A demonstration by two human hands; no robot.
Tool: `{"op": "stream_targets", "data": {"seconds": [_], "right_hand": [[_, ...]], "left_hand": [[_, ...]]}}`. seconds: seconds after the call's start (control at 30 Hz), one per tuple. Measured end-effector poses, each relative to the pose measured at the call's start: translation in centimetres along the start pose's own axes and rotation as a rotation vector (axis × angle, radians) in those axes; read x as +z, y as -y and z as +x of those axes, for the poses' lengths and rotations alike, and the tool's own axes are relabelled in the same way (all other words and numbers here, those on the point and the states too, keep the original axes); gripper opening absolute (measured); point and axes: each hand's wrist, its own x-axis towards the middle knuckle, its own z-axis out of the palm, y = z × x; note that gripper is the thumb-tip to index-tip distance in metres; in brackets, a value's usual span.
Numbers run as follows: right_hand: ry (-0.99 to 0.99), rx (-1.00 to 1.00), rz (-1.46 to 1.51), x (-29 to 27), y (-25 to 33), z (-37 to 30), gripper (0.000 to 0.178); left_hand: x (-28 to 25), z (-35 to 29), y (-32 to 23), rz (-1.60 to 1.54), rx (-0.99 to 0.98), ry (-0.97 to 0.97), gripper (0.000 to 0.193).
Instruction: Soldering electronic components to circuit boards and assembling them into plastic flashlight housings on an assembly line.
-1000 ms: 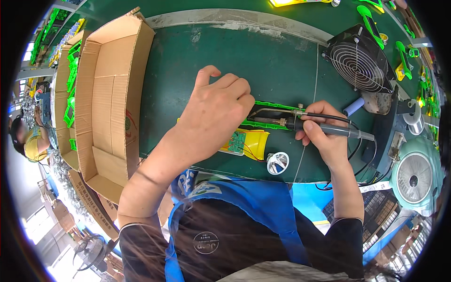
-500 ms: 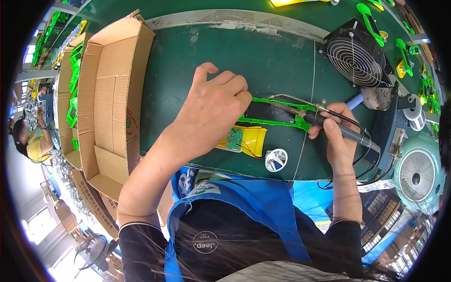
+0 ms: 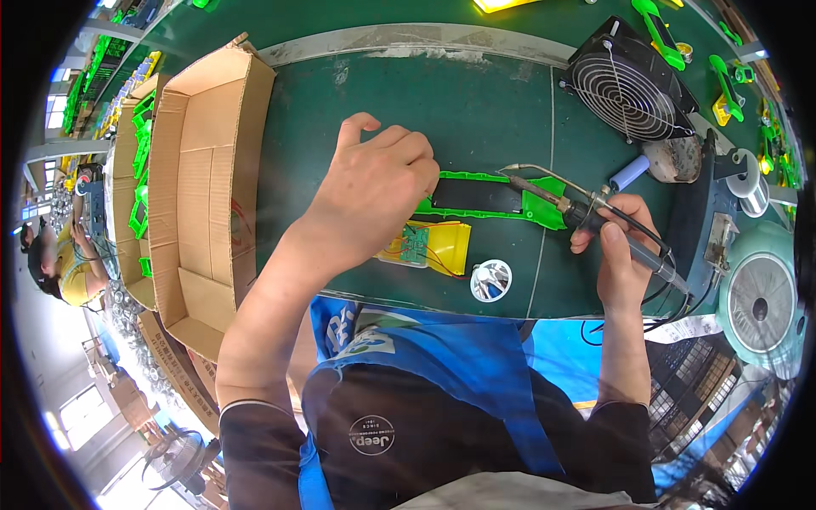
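1. Forearms (image 3: 276,314) in the head view rise from below; the left hand (image 3: 374,183) lies back upward, its fingers curled under and the little finger bent outward.
2. The right hand (image 3: 625,246) is turned partly sideways, its thumb and fingers clamped around a soldering iron (image 3: 648,257) that slants up and leftward from them.
3. A green frame (image 3: 540,208) lies between the two hands, its left end just beside the left fingers, its right end near the right ones. A dark panel (image 3: 476,197) fills its middle; the iron's tip and a thin curved tube (image 3: 531,167) stand over its right part.
4. The left fingertips are hidden behind the hand, so I cannot tell whether they grip the frame, press it or hold anything else. Whether the iron's tip touches the frame is also unclear.
5. Below and right of the left fingers, a yellow housing (image 3: 455,246) carries a green circuit board (image 3: 415,242), its left part covered by the wrist. A shiny reflector (image 3: 491,280) sits farther right.
6. Just above the right fingers lies a bluish cylinder (image 3: 629,172); a black fan (image 3: 629,93) stands beyond it on the counter (image 3: 382,93).
7. Well left of the left fingers stands an open cardboard box (image 3: 200,204).
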Motion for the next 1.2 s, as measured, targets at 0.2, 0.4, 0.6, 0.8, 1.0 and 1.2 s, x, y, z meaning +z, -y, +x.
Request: {"op": "stream_targets", "data": {"seconds": [0.2, 0.4, 0.6, 0.8, 1.0, 1.2], "right_hand": [[-0.002, -0.022, 0.029, 0.0, -0.2, 0.0, 0.029], [0.015, -0.010, 0.040, 0.2, -0.5, 0.1, 0.027], [-0.012, -0.081, -0.010, 0.2, -0.6, 0.3, 0.032], [-0.060, -0.199, 0.100, 2.0, -1.2, 3.0, 0.030], [-0.125, -0.032, 0.203, 5.9, -2.1, 2.5, 0.031], [-0.071, -0.057, 0.463, 6.2, -2.8, 0.2, 0.028]], "left_hand": [[0.1, 0.0, 0.1, -0.015, 0.000, -0.011, 0.008], [0.2, 0.0, 0.5, -0.051, -0.008, 0.012, 0.007], [-1.5, -0.7, -0.6, -0.245, -0.053, -0.122, 0.013], [0.8, -1.8, -3.2, -0.272, -0.094, -0.243, 0.020], [3.2, -1.3, -4.9, -0.233, 0.013, -0.453, 0.016], [3.9, -1.0, -5.4, -0.208, -0.073, -0.453, 0.014]]}}
